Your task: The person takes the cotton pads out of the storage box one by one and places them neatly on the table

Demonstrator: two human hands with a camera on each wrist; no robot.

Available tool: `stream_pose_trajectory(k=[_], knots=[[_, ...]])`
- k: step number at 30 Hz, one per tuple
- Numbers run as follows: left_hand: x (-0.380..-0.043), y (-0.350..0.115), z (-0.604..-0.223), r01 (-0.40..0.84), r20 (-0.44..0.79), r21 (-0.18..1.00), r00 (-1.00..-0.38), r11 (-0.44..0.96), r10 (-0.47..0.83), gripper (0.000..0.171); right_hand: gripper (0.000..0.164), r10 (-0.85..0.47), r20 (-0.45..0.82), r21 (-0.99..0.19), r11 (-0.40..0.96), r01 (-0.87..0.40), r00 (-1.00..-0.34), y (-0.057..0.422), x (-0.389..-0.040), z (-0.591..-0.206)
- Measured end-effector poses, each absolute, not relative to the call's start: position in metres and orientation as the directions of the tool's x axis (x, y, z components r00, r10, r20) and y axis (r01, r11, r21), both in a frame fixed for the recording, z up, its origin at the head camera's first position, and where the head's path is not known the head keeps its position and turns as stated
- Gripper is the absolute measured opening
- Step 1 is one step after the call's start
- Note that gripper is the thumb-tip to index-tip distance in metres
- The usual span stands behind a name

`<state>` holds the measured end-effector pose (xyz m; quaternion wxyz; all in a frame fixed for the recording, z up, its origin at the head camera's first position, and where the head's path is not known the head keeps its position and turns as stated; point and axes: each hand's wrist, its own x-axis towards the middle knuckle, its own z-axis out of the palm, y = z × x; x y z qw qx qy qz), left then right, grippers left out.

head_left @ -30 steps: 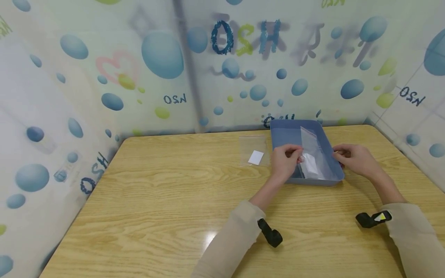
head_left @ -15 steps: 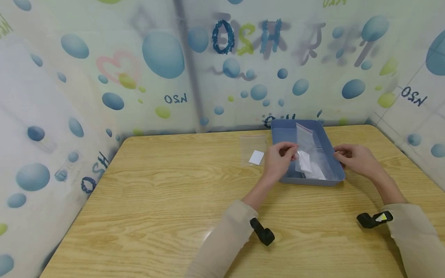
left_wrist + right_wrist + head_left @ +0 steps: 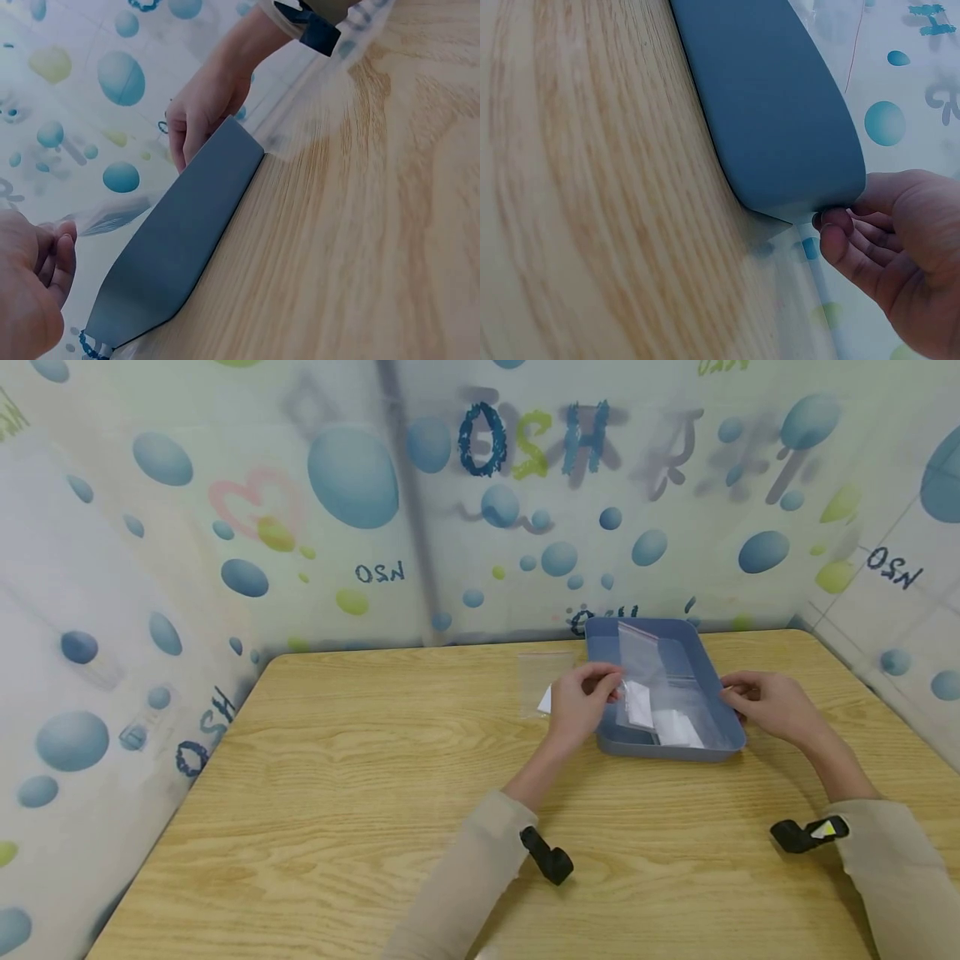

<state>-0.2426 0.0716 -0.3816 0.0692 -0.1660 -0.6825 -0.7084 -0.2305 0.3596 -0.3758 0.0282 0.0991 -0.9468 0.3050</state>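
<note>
My left hand (image 3: pixel 581 706) pinches the left edge of a clear zip bag (image 3: pixel 637 670) with a white piece inside, held above the left part of the blue tray (image 3: pixel 660 752). In the left wrist view the bag (image 3: pixel 112 216) stretches out from the fingertips above the tray's side (image 3: pixel 180 240). My right hand (image 3: pixel 772 703) grips the tray's right rim; the right wrist view shows this hand (image 3: pixel 907 247) with fingers and thumb at the tray wall (image 3: pixel 780 112). More clear bags with white pieces (image 3: pixel 678 727) lie in the tray.
Another clear zip bag (image 3: pixel 534 672) lies on the wooden table (image 3: pixel 375 760) left of the tray, its white piece partly hidden by my left hand. Behind the table hangs a patterned curtain (image 3: pixel 487 568), with more of it at both sides.
My left hand has moved left, drawing the zip bag away from the other bags in the tray. It now partly covers the white piece on the table. The right hand stays put.
</note>
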Motion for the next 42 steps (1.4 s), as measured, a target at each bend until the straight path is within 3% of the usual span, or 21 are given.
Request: stream_pose_trajectory(k=[33, 42], knots=[[-0.254, 0.019, -0.384, 0.294, 0.295, 0.955, -0.953, -0.036, 0.067, 0.016, 0.037, -0.180, 0.122, -0.558, 0.801, -0.217, -0.976, 0.360, -0.231, -0.376], [-0.258, 0.002, -0.386, 0.339, 0.341, 0.940, -0.938, -0.045, 0.061, 0.014, 0.038, -0.186, 0.118, -0.562, 0.798, -0.220, -0.975, 0.361, -0.231, -0.377]])
